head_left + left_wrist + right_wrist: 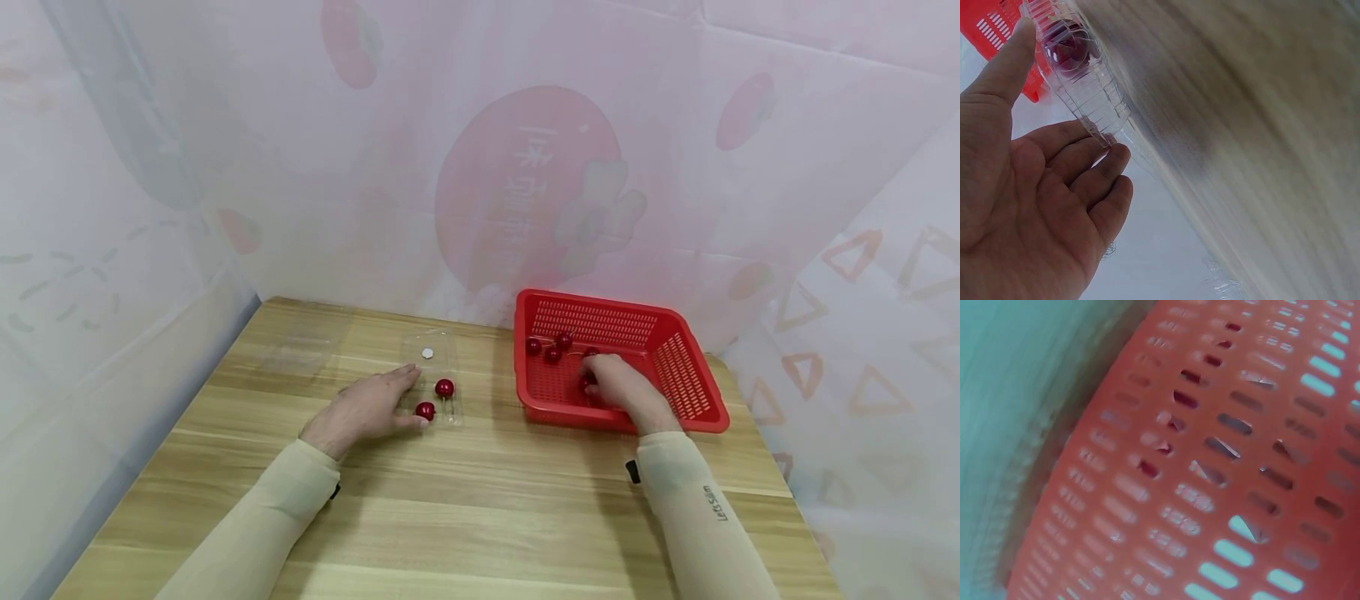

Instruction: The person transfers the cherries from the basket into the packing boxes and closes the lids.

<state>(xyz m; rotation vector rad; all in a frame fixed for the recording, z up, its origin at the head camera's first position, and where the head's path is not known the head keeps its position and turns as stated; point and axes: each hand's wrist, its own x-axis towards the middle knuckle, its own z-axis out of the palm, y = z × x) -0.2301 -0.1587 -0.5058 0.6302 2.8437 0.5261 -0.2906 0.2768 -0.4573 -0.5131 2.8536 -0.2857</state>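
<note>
A clear plastic clamshell box (452,417) lies opened on the table and has two red cherries in it, a rear one (444,388) and a front one (425,410). My left hand (367,410) rests along the box's left side with thumb and fingers spread; in the left wrist view its fingertips touch the clear plastic edge. Inside the red basket (531,400) my right hand (624,390) reaches down, thumb and fingers curled about a cherry (587,382) that is partly hidden. The right wrist view shows the slotted basket wall, which hides that hand.
More cherries (552,354) with stems lie at the basket's left rear. Another clear plastic piece (300,342) is at the table's back left. A white round sticker (427,353) marks the clamshell's far half. A printed curtain (390,250) stands behind the table.
</note>
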